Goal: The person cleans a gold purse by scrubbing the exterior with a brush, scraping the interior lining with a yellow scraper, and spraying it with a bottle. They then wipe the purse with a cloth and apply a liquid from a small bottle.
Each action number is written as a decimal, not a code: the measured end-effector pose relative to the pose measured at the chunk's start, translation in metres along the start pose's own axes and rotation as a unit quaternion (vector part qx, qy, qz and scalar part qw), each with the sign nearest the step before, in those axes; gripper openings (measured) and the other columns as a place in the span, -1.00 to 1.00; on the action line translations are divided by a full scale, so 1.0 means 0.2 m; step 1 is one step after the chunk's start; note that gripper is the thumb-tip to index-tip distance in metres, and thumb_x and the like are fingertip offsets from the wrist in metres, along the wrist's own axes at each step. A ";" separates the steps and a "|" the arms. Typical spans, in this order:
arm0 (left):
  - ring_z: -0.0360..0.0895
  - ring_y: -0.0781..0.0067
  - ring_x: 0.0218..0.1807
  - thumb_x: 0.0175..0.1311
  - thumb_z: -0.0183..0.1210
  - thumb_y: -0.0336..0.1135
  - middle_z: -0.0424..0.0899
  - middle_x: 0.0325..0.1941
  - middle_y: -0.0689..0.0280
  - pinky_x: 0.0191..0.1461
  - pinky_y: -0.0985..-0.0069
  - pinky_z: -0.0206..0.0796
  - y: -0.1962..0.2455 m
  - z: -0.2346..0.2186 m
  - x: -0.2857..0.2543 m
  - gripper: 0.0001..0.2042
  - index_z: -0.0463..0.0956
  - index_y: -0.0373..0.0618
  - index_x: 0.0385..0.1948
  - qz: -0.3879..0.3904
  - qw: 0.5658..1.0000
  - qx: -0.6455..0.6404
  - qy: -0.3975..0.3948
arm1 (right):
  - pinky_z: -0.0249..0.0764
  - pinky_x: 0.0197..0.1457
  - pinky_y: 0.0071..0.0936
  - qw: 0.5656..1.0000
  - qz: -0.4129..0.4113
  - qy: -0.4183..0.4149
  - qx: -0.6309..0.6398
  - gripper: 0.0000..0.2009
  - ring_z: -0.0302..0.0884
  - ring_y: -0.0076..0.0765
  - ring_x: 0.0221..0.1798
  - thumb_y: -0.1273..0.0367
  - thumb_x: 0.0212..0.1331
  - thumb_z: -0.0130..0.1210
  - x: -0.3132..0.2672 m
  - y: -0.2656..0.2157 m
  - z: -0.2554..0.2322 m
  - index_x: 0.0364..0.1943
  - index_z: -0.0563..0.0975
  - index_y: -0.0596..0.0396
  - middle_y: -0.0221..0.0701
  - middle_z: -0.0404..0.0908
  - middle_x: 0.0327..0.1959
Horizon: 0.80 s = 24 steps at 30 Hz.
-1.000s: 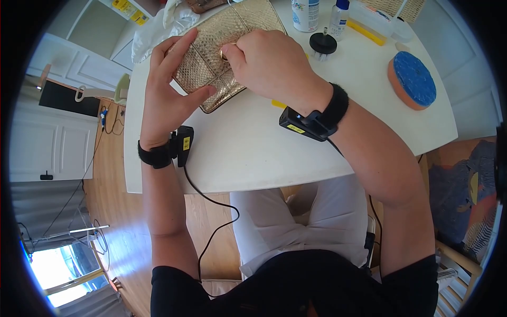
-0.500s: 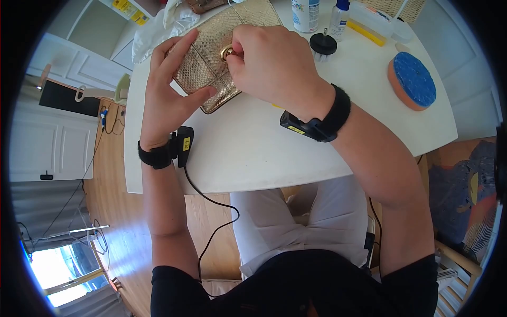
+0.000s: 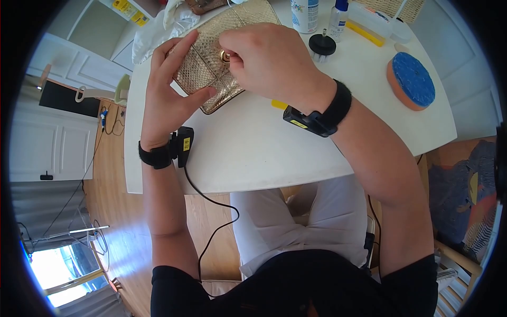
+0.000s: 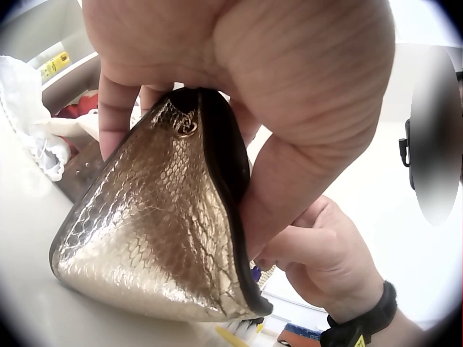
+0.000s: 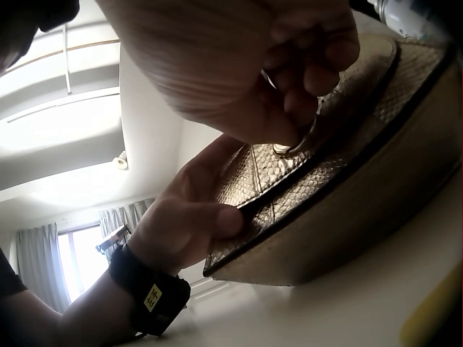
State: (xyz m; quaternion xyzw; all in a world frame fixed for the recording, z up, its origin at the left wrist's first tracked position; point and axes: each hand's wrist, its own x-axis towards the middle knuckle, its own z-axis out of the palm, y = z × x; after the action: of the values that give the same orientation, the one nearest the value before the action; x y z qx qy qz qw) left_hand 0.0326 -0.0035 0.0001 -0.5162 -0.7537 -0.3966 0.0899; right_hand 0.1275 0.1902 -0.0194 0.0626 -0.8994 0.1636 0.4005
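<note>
A gold snakeskin-patterned handbag [image 3: 198,74] with dark edging is on the white table. My left hand [image 3: 166,100] grips its left end, the thumb pressed on the front and the other fingers round the far side. A small metal ring [image 4: 187,130] shows on the bag's end in the left wrist view. With curled fingers, my right hand [image 3: 280,61] pinches at the round gold clasp [image 3: 224,56] on the bag's front. The right fingertips partly cover the clasp. In the right wrist view, thumb and fingers close together beside the clasp [image 5: 286,149].
Behind the right hand stand a spray can [image 3: 305,16], a clear bottle with a blue cap [image 3: 338,21] and a black round brush [image 3: 322,45]. A blue-topped orange sponge [image 3: 413,79] lies at the right. White cloth [image 3: 153,39] lies beyond the bag's left.
The right hand's fingers have shifted over the clasp; half a second ago more of the gold ring showed. The left hand and the bag have stayed in place.
</note>
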 end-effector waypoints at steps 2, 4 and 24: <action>0.47 0.26 0.30 -0.25 0.51 -0.57 0.39 0.29 0.21 0.36 0.35 0.40 0.01 0.00 0.00 -0.11 0.46 0.07 0.36 -0.002 1.000 -0.004 -0.002 | 0.60 -0.37 -0.14 0.999 0.039 0.002 0.022 -0.87 0.69 -0.03 -0.44 0.31 0.07 0.22 0.00 -0.02 -0.02 -0.48 0.67 0.04 -0.22 0.66 -0.58; 0.47 0.26 0.30 -0.25 0.51 -0.57 0.39 0.28 0.21 0.36 0.34 0.40 0.01 0.00 0.00 -0.11 0.46 0.07 0.36 -0.003 1.000 -0.009 -0.004 | 0.60 -0.37 -0.14 0.997 0.075 -0.011 0.023 -0.80 0.69 -0.03 -0.45 0.26 0.11 0.21 0.00 -0.05 -0.04 -0.52 0.67 0.06 -0.21 0.66 -0.59; 0.48 0.28 0.27 -0.23 0.49 -0.57 0.38 0.29 0.21 0.32 0.37 0.40 0.00 0.00 0.00 -0.12 0.46 0.06 0.36 0.008 1.000 -0.006 -0.001 | 0.54 -0.39 -0.08 0.988 0.151 -0.025 0.027 -0.56 0.60 0.08 -0.54 0.11 0.27 0.15 0.00 -0.02 0.01 -0.62 0.64 0.18 -0.11 0.59 -0.64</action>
State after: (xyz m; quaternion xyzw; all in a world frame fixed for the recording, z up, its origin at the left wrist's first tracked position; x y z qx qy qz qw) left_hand 0.0329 -0.0037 0.0001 -0.5236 -0.7470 -0.3999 0.0890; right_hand 0.1269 0.1856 -0.0206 -0.0591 -0.9034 0.2453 0.3468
